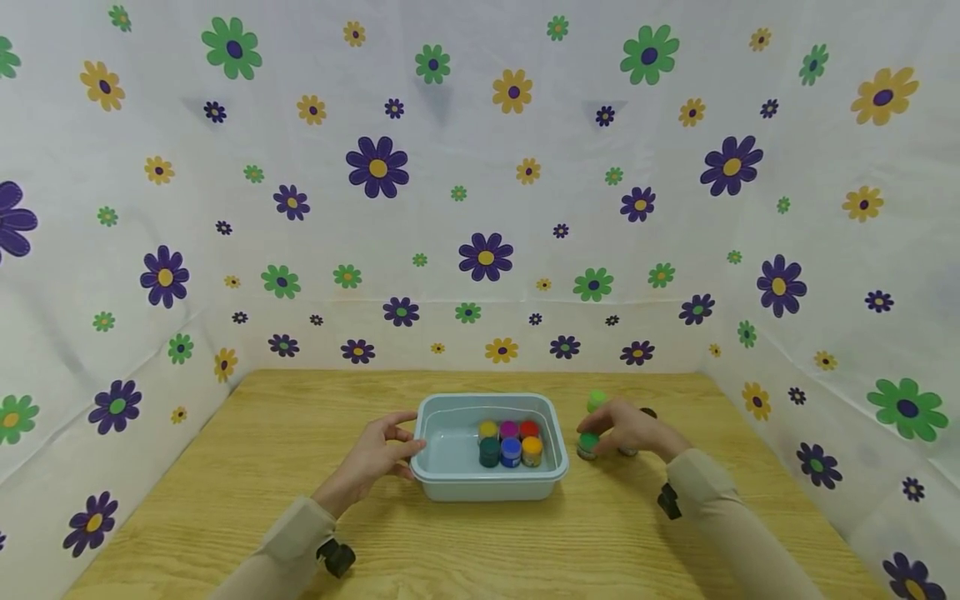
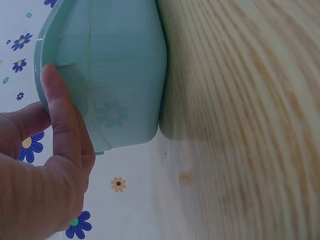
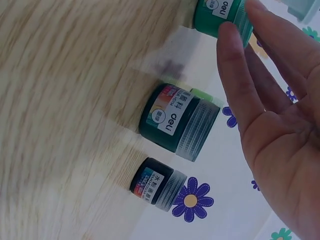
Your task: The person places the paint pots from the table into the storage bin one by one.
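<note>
my left hand (image 1: 375,454) is pinching the tub (image 1: 491,490) at its nine o'clock rim, probably steadying it; six jars (image 1: 511,452) are clustering inside toward three o'clock. beyond that side, my right hand (image 1: 633,429) is arching downward, thumb and fingertips gripping the green jar (image 3: 212,17) by its lid, perhaps avoiding the neighbouring jars (image 3: 170,120).

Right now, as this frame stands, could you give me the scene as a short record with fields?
surface: wooden table
backdrop: white, flowered cloth
container: pale blue tub
tub contents: yellow jar, magenta jar, red jar, dark teal jar, blue jar, orange jar
left hand: holds tub's left rim
right hand: fingertips on green jar, right of tub
also outside tub: light-green jar, deep green jar, near-black jar
</note>
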The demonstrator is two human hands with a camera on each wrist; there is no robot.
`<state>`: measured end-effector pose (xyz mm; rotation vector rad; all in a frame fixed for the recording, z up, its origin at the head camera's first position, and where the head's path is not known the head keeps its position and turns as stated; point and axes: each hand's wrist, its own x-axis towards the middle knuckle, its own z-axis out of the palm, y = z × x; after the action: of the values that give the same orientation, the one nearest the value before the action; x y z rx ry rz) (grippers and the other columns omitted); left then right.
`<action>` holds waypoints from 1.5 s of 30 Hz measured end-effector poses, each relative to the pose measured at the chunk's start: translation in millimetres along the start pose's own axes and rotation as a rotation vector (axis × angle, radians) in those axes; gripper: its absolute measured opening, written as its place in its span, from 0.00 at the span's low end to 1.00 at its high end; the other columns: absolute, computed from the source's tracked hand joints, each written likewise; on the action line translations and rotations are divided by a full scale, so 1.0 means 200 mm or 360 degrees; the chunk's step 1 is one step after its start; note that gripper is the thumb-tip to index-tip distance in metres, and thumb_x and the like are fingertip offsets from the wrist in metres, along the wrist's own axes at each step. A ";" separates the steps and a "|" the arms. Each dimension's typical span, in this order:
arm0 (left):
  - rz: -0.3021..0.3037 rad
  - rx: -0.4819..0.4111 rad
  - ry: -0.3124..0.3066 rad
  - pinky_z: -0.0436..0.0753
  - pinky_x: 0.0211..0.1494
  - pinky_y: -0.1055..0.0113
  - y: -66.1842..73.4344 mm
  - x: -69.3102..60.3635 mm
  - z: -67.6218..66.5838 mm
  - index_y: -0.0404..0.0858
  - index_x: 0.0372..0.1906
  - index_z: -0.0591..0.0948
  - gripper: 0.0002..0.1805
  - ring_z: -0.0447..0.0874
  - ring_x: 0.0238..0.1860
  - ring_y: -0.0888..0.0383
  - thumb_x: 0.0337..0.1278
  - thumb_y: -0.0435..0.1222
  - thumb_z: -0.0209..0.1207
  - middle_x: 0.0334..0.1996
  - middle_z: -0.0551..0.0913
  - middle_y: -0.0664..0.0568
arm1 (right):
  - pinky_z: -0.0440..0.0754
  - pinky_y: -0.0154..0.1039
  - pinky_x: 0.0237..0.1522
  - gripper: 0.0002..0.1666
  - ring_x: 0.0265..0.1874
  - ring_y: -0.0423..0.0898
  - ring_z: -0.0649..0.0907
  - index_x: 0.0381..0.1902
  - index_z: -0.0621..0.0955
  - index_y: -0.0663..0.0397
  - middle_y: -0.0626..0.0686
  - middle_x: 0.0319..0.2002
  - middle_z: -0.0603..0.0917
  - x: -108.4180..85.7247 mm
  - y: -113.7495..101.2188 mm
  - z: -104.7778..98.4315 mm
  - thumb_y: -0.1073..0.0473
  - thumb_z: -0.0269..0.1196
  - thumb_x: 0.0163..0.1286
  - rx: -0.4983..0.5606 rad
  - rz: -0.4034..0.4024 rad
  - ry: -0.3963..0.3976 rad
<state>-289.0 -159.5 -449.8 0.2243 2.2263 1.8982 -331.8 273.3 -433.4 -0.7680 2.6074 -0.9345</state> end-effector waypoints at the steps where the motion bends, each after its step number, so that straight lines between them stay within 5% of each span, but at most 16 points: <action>1: -0.0003 -0.0002 0.0003 0.89 0.30 0.60 0.00 0.00 0.00 0.35 0.70 0.66 0.33 0.85 0.35 0.50 0.62 0.32 0.63 0.43 0.75 0.40 | 0.82 0.55 0.55 0.23 0.49 0.56 0.84 0.52 0.82 0.68 0.60 0.48 0.86 0.00 0.00 0.01 0.66 0.71 0.58 -0.0001 -0.0013 -0.0007; 6: -0.0014 -0.0007 0.0015 0.88 0.30 0.60 -0.01 0.00 0.00 0.34 0.70 0.67 0.32 0.84 0.35 0.48 0.62 0.32 0.63 0.43 0.75 0.40 | 0.82 0.56 0.56 0.22 0.50 0.58 0.84 0.51 0.82 0.69 0.63 0.50 0.85 0.01 0.00 0.03 0.68 0.71 0.58 0.0007 -0.0034 -0.0034; 13: -0.0012 -0.0009 0.0012 0.89 0.30 0.60 -0.01 0.00 0.00 0.35 0.70 0.67 0.32 0.85 0.35 0.48 0.62 0.32 0.63 0.43 0.76 0.40 | 0.83 0.52 0.54 0.24 0.51 0.56 0.83 0.54 0.83 0.62 0.59 0.51 0.85 0.02 -0.01 0.04 0.61 0.71 0.59 0.0067 0.0102 0.0050; 22: -0.0013 -0.0011 0.0016 0.89 0.30 0.60 0.00 0.01 0.00 0.35 0.70 0.67 0.32 0.85 0.35 0.49 0.62 0.32 0.63 0.44 0.75 0.39 | 0.84 0.44 0.52 0.24 0.57 0.60 0.80 0.55 0.82 0.56 0.62 0.57 0.79 0.01 0.00 0.05 0.59 0.71 0.60 0.0371 0.0110 0.0148; 29: -0.0022 -0.0005 0.0018 0.88 0.29 0.60 0.00 0.00 0.01 0.35 0.70 0.67 0.32 0.85 0.36 0.47 0.62 0.32 0.63 0.44 0.76 0.39 | 0.82 0.42 0.54 0.26 0.56 0.56 0.80 0.57 0.81 0.56 0.59 0.54 0.81 0.02 0.00 0.06 0.55 0.71 0.61 0.0427 0.0046 0.0172; 38: -0.0027 -0.0004 0.0025 0.88 0.29 0.61 0.01 0.00 0.01 0.36 0.70 0.67 0.32 0.85 0.36 0.48 0.62 0.32 0.63 0.44 0.76 0.40 | 0.75 0.54 0.66 0.29 0.53 0.48 0.81 0.61 0.79 0.55 0.57 0.56 0.83 0.05 -0.03 0.07 0.55 0.70 0.63 0.0720 0.0105 0.0212; 45: -0.0038 -0.0003 0.0035 0.88 0.29 0.60 0.01 0.00 0.01 0.36 0.70 0.67 0.32 0.85 0.35 0.49 0.62 0.32 0.63 0.44 0.76 0.40 | 0.77 0.48 0.64 0.31 0.52 0.46 0.82 0.63 0.77 0.58 0.55 0.58 0.82 0.07 -0.07 0.07 0.56 0.70 0.62 0.0922 0.0099 0.0293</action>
<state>-288.5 -157.0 -448.2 0.1770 2.2311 1.8997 -332.4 248.2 -435.7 -0.4581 2.2818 -1.6941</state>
